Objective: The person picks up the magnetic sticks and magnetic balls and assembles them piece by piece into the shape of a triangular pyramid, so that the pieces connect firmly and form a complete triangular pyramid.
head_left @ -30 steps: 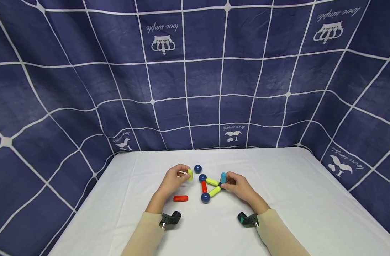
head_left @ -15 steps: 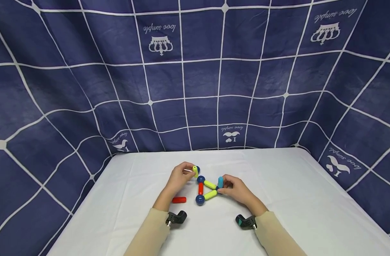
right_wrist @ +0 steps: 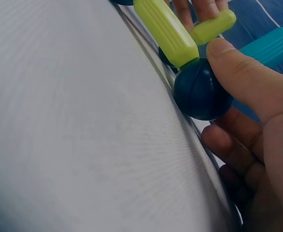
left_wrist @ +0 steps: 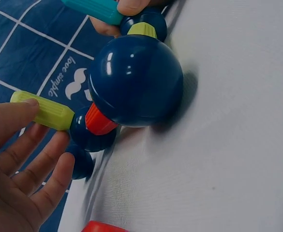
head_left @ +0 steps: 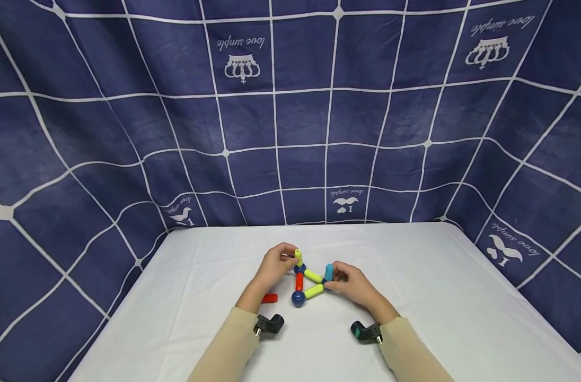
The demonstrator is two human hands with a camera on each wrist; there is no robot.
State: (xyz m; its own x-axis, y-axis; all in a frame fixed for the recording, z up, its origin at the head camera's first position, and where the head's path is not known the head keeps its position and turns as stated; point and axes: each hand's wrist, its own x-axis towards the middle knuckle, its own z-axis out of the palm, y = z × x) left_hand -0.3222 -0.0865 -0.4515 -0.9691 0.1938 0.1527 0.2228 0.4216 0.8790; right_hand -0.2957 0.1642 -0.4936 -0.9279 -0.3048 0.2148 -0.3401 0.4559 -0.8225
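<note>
A flat triangle of magnetic rods and dark blue balls lies on the table: one red rod [head_left: 299, 281], two yellow-green rods [head_left: 314, 291], a ball at each corner. My left hand [head_left: 274, 265] pinches another yellow-green rod [left_wrist: 47, 112] between thumb and fingers; its lower end meets the far-left ball [left_wrist: 90, 130]. At the right corner, my right hand [head_left: 353, 281] holds the blue ball [right_wrist: 201, 92], thumb on top and fingers beneath. From that ball a light blue rod [head_left: 328, 271] stands upright. The near ball [head_left: 298, 298] is untouched.
A loose red rod [head_left: 270, 298] lies left of the triangle, partly covered by the left forearm. Behind the triangle is a loose blue ball [left_wrist: 82, 162], hidden in the head view. White cloth covers the table [head_left: 462, 318]; a blue checked curtain [head_left: 300, 116] hangs behind it.
My left hand has carried the yellow-green rod rightward and down onto the triangle's far-left ball. The right hand stays at its corner, with the light blue rod still upright.
</note>
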